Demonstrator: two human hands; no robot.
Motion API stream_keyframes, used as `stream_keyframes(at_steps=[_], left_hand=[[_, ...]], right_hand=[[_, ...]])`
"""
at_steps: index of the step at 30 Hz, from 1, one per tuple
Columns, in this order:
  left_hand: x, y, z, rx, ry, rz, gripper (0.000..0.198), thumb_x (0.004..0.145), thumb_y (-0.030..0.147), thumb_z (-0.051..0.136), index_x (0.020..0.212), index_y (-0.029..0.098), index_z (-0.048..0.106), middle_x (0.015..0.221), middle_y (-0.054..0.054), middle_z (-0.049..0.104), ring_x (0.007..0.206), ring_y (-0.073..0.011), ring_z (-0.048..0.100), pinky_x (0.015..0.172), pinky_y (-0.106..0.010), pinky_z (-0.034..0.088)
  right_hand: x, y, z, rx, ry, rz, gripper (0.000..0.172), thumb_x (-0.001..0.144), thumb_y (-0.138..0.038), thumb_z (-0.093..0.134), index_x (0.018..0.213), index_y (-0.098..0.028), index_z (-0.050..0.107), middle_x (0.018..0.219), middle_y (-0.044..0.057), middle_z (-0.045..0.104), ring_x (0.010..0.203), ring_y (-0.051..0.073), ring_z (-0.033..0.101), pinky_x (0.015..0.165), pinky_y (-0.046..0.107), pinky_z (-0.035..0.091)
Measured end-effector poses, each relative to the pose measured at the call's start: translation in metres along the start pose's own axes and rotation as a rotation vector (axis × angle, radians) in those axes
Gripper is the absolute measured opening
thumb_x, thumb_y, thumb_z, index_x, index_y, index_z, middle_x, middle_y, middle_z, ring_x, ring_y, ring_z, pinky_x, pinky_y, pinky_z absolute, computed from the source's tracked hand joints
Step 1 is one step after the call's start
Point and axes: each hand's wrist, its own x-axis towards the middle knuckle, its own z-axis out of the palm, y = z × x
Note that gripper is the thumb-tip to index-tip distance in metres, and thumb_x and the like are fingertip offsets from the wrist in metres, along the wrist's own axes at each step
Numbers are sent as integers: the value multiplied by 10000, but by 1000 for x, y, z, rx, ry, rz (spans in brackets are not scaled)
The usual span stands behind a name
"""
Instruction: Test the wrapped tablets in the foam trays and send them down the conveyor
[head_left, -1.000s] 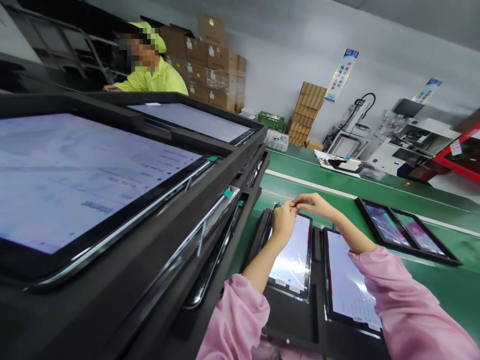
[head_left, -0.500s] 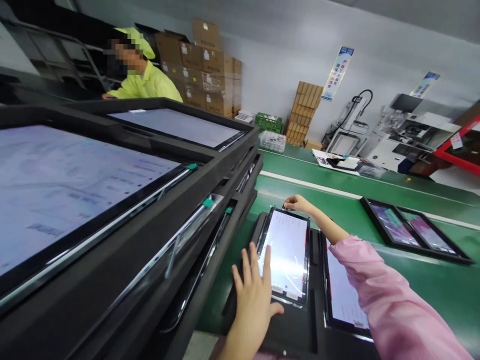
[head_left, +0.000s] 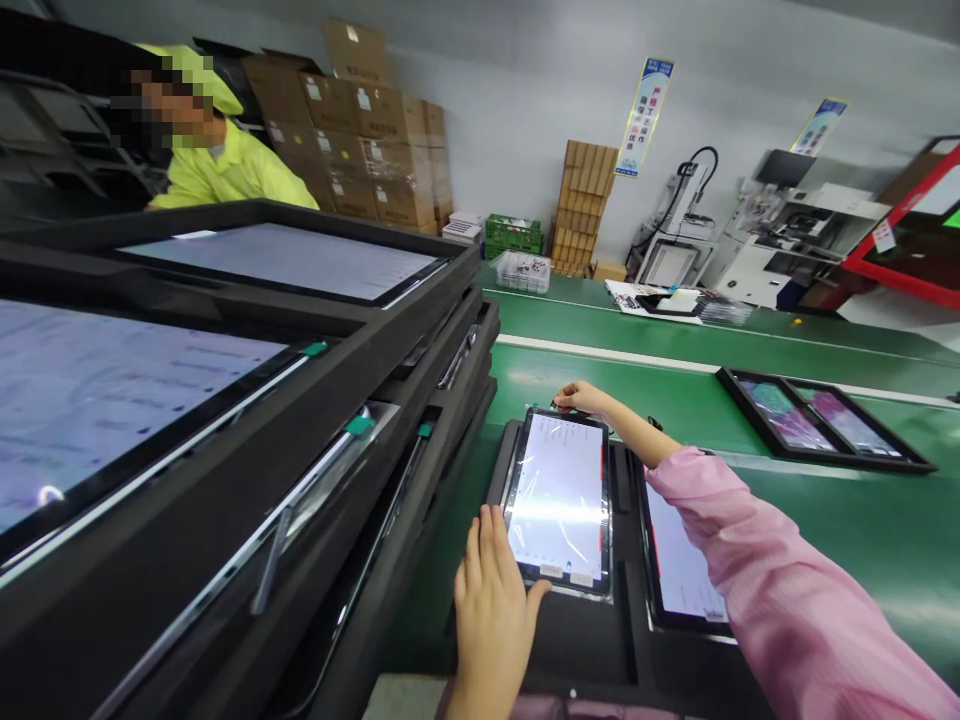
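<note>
Black tray [head_left: 581,640]: lit tablet [head_left: 559,490] on left side, second tablet [head_left: 682,560] right. Left hand [head_left: 491,590] open, against first tablet's near-left corner. Right hand [head_left: 581,398] curled at its far edge; grip unclear.

On the surface [head_left: 885,540], the first tablet [head_left: 559,500] lies on the near tray [head_left: 562,640], the second tablet [head_left: 679,565] at its right and the stacked trays [head_left: 390,345] at its left, while the two-screen frame [head_left: 814,415] lies far right and cartons [head_left: 401,115] stand far left.
</note>
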Motion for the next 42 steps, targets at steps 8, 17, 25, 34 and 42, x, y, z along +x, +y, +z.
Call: stream_keyframes(at_steps=[8, 17, 25, 34, 42], left_hand=[[2, 2, -4, -19, 17, -1, 1016, 945, 331, 602, 1583, 73, -145, 1483, -279, 492, 1328, -394, 518, 978, -465, 503], [-2, -4, 2, -31, -44, 7, 1000, 948, 364, 598, 1591, 68, -109, 1531, -275, 435, 1373, -380, 475, 989, -457, 508], [0, -3, 1, -34, -63, -11, 1050, 921, 326, 645, 1589, 79, -127, 1525, -268, 442, 1362, -390, 476, 972, -463, 512], [10, 2, -9, 42, -146, -2, 1196, 799, 294, 793, 1593, 79, -76, 1493, -321, 436, 1330, -429, 498, 934, -487, 531], [83, -9, -14, -227, -556, -77, 844, 900, 475, 643, 1541, 111, 232, 1556, -341, 296, 1391, -455, 436, 1010, -535, 478]], right_hand=[[1, -4, 0, 34, -42, -4, 326, 950, -416, 641, 782, -140, 600, 670, -34, 580, 543, 74, 506, 549, 218, 455], [2, -9, -10, 31, -151, -7, 289, 746, -331, 820, 675, -150, 607, 569, -37, 550, 530, 68, 487, 527, 198, 426], [21, -11, -13, -127, -235, -7, 244, 948, -360, 653, 854, -135, 639, 754, -16, 628, 624, 88, 574, 601, 234, 511], [-5, -29, -3, -360, -52, -110, 184, 860, -333, 737, 897, -155, 709, 961, 57, 679, 961, 200, 631, 905, 365, 512], [-156, 26, -21, -533, 430, -270, 420, 961, -457, 514, 1347, -311, 596, 1382, 154, 474, 1330, 369, 370, 1094, 632, 253]])
